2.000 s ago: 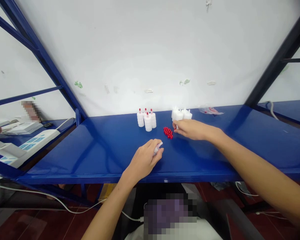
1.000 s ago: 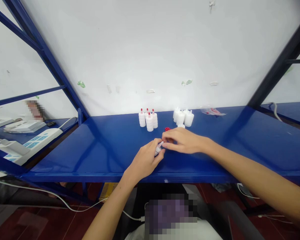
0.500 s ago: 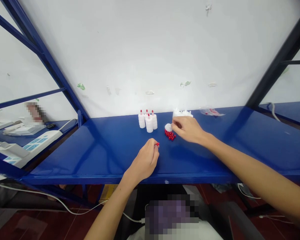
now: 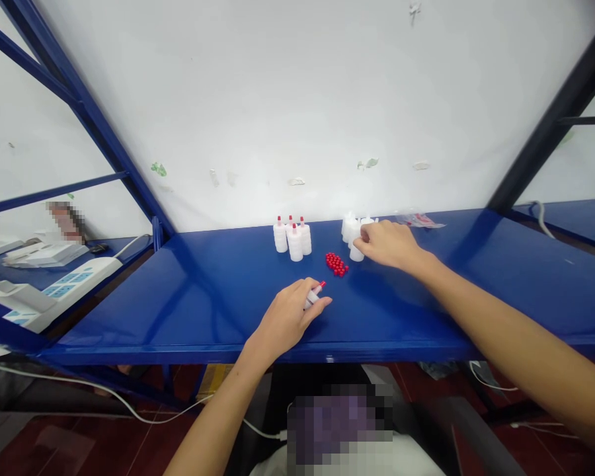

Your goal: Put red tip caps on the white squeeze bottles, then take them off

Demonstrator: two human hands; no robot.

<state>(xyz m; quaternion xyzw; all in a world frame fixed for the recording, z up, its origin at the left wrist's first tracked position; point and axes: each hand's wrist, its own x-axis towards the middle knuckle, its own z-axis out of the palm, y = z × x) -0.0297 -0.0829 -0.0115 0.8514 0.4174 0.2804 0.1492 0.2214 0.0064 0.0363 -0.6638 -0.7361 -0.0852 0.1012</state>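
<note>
My left hand [image 4: 290, 314], low over the front of the table, is closed round a small white squeeze bottle [image 4: 311, 301]. Its red tip cap sticks out past the fingers; most of its body is hidden in the palm. My right hand [image 4: 389, 244] has its fingertips pinched on an upright white bottle [image 4: 356, 250] at the front of a cluster of white bottles [image 4: 348, 225], partly hidden by the hand. Loose red tip caps [image 4: 336, 264] lie in a small heap between my hands. Several red-capped white bottles [image 4: 296, 244] stand grouped to the left.
The blue tabletop [image 4: 203, 297] meets a white wall [image 4: 302, 99]. A clear plastic bag with red bits [image 4: 420, 220] lies at the back right. Blue posts frame the left side, and a white power strip [image 4: 69, 291] sits beyond the table's left end.
My right hand has moved right, from above the red caps to the white bottle cluster, with a bottle at its fingertips. My left hand's fingers have loosened, showing more of the red-tipped bottle.
</note>
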